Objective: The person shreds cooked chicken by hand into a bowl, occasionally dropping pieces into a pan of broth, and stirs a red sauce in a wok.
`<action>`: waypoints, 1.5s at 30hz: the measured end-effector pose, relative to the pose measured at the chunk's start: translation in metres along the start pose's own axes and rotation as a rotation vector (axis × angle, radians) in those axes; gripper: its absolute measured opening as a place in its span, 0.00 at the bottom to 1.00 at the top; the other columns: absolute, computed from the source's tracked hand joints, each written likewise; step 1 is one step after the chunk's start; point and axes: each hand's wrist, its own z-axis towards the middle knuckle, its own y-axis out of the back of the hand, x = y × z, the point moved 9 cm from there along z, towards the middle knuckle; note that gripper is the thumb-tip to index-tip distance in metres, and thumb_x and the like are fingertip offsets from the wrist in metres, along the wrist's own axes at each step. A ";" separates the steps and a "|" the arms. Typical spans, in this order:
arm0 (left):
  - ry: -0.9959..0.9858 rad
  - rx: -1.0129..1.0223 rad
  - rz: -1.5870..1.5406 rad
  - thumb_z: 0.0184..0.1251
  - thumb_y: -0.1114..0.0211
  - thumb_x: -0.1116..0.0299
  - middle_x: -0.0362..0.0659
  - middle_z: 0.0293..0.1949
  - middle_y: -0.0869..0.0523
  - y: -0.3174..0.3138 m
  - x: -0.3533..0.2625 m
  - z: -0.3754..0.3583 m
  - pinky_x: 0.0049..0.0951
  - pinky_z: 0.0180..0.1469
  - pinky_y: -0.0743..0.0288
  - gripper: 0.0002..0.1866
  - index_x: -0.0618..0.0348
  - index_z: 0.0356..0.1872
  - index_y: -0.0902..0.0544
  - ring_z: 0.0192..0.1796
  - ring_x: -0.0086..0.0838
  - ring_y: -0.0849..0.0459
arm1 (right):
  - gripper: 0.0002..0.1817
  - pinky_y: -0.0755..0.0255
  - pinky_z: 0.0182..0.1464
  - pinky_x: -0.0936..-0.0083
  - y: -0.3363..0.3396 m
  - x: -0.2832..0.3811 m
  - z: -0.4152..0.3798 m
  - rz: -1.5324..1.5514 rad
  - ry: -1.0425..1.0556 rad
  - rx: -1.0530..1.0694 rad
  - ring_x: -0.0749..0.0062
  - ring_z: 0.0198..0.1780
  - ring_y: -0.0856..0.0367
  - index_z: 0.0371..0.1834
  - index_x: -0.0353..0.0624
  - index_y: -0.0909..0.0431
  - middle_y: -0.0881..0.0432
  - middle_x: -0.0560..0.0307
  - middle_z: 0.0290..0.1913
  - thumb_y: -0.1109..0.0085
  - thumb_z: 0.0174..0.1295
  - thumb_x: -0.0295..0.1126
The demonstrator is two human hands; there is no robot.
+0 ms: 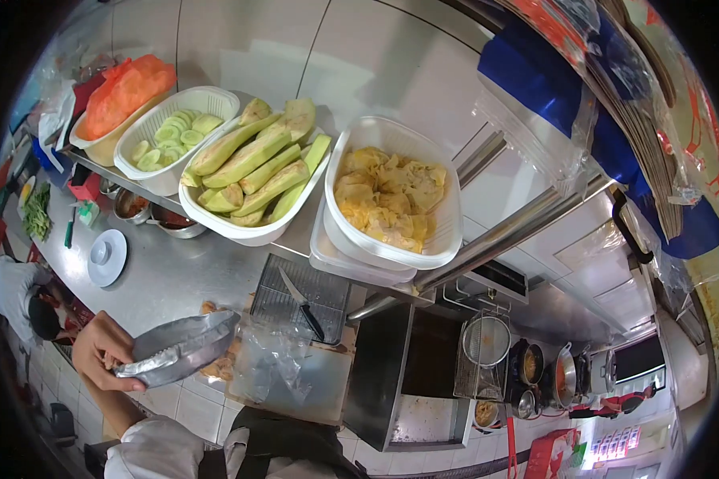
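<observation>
My left hand (102, 351) is closed on the rim of a dented metal bowl (192, 355), held tilted above the edge of the steel counter. Several brown pieces of food (220, 366) show partly behind the bowl. Close to it, a crumpled clear plastic bag (276, 359) lies on a pale cutting board (327, 385). Beyond, a black-handled knife (302, 303) rests on a wire rack over a tray (268, 307). My right hand is out of sight.
A shelf above the counter carries tubs of peeled eggplants (256, 168), cucumber slices (168, 144) and yellow folded food (387, 199). A white plate (108, 257) stands on the counter. A deep fryer (415, 383) is at right. Another person (28, 299) is at far left.
</observation>
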 end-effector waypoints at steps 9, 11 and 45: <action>-0.597 0.110 0.066 0.42 0.20 0.63 0.33 0.08 0.37 0.015 -0.061 -0.003 0.26 0.13 0.56 0.14 0.57 0.14 0.18 0.07 0.20 0.37 | 0.14 0.29 0.36 0.65 0.013 -0.028 0.001 -0.035 -0.020 -0.007 0.60 0.31 0.21 0.43 0.53 0.22 0.20 0.55 0.26 0.46 0.54 0.41; -0.670 0.139 0.213 0.43 0.21 0.60 0.31 0.08 0.39 0.021 -0.080 -0.009 0.25 0.13 0.57 0.14 0.54 0.17 0.17 0.07 0.18 0.40 | 0.15 0.28 0.36 0.64 0.020 -0.041 -0.001 -0.059 -0.029 -0.009 0.59 0.31 0.20 0.43 0.53 0.21 0.20 0.55 0.26 0.46 0.54 0.41; 0.123 -0.306 1.732 0.74 0.50 0.54 0.48 0.64 0.27 -0.014 0.010 0.308 0.43 0.68 0.39 0.25 0.57 0.66 0.30 0.68 0.47 0.33 | 0.15 0.30 0.23 0.66 0.329 -0.447 -0.109 0.214 -0.284 -0.463 0.63 0.24 0.21 0.26 0.34 0.19 0.21 0.48 0.24 0.44 0.55 0.38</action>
